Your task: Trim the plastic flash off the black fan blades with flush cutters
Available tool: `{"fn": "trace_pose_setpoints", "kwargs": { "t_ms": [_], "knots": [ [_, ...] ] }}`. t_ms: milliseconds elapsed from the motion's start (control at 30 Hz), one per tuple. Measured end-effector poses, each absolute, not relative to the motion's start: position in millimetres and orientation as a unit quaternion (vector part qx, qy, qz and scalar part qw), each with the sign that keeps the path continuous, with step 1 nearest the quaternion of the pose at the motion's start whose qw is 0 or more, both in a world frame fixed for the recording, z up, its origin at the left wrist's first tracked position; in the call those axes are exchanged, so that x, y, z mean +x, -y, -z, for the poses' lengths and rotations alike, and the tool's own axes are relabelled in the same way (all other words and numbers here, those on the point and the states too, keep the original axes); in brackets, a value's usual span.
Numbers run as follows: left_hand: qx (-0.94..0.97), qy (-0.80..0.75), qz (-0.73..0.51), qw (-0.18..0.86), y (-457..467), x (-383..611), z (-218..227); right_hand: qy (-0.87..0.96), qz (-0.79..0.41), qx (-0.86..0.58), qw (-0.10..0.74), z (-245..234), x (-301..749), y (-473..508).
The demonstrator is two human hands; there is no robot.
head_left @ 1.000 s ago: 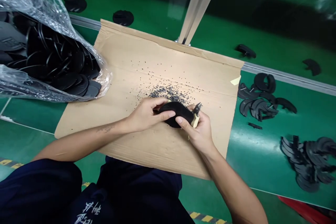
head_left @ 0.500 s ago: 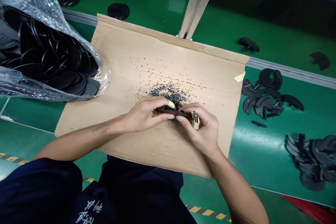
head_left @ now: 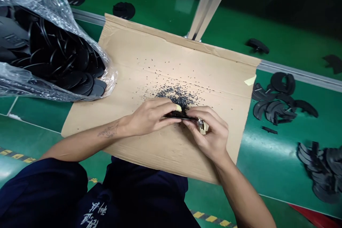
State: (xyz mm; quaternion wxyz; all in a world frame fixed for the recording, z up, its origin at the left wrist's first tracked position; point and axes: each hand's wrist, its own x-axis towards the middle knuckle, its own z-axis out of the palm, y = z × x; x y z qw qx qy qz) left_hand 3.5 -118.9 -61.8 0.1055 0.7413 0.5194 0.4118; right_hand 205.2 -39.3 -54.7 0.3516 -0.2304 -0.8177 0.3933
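Observation:
My left hand (head_left: 151, 115) pinches a flat black plastic part (head_left: 178, 115), seen edge-on, over a sheet of cardboard (head_left: 160, 60). My right hand (head_left: 211, 133) is closed round small cutters (head_left: 201, 124) with pale handles, its fingertips also touching the part's right end. A heap of small black trimmings (head_left: 177, 94) lies on the cardboard just beyond both hands.
A clear plastic bag (head_left: 45, 39) full of black discs lies at the left. Cut black curved pieces (head_left: 278, 101) and another pile (head_left: 323, 169) lie on the green surface at the right. A metal rail (head_left: 299, 74) and slanted metal post (head_left: 211, 0) stand behind the cardboard.
The black part has turned from showing its broad face to lying edge-on between my hands. The cutters have dropped from beside the part into my right palm.

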Motion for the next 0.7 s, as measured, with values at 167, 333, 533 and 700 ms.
{"fn": "trace_pose_setpoints", "kwargs": {
  "t_ms": [167,333,533,700],
  "knots": [
    [0.683,-0.503,-0.504,0.162,117.4,4.7,65.3,0.808,-0.400,-0.235,0.364,59.3,202.9,42.5],
    [0.653,-0.478,-0.556,0.192,117.6,8.5,66.7,0.789,-0.438,-0.230,0.365,61.6,200.7,46.5],
    [0.657,-0.463,-0.565,0.186,119.8,8.6,64.4,0.792,-0.444,-0.225,0.354,61.5,200.8,46.4],
    [0.671,-0.453,-0.558,0.182,119.8,7.6,60.4,0.784,-0.455,-0.232,0.352,59.9,200.4,47.2]
  ]
}}
